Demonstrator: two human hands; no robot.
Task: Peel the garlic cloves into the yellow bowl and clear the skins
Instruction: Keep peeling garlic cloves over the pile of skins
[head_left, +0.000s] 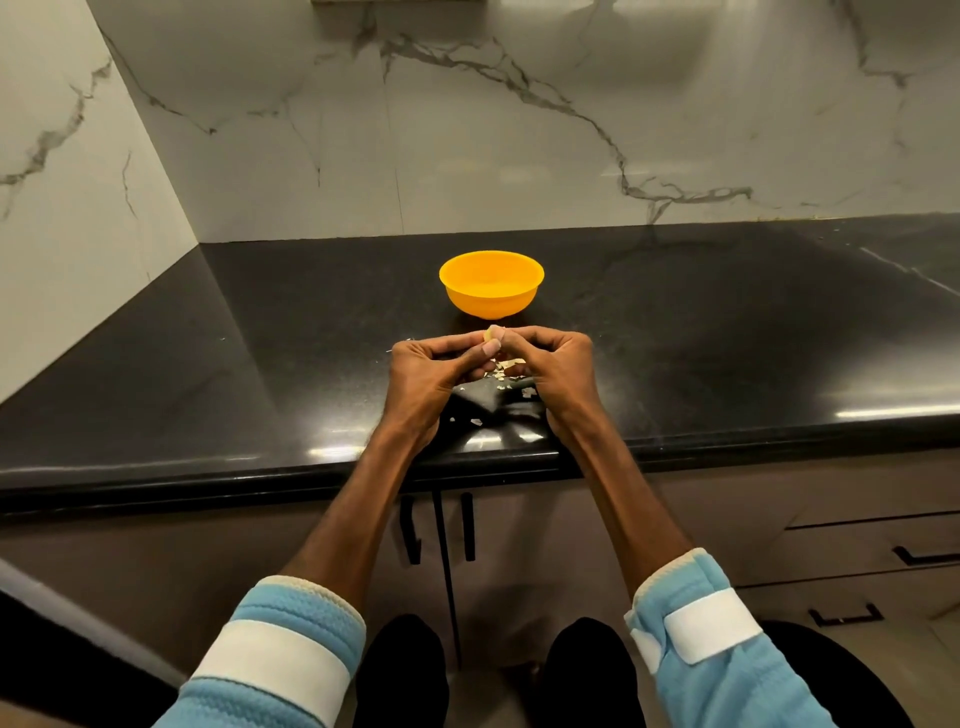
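A white marble-look wall (78, 182) with grey veins closed off the left side and met a backsplash (519, 130) of the same stone in the corner. Below them ran a glossy black stone countertop (208, 374). A light blue padded sleeve with a white strap (280, 654) covered the left arm, which reached forward over the counter edge.

The left hand (426, 374) was held just above the counter, its fingers curled inward and its thumb and fingertips pinching a small pale garlic clove (491, 333). The clove stood between the two hands, near the front of a round yellow plastic bowl (491, 304) and apart from it. The bowl sat upright on the counter, further back than the hands.

Under and between the hands, thin pale garlic skins (501, 371) lay scattered on the black surface, with a few more flakes nearer the counter edge.

The right hand (556, 364) mirrored the left, its fingers curled tight and its fingertips gripping the same clove from the other side. A matching blue sleeve with a white strap (727, 639) covered the right arm. Below the counter were two black vertical cabinet handles (412, 530), and further right, brown drawers with black bar handles (924, 555).
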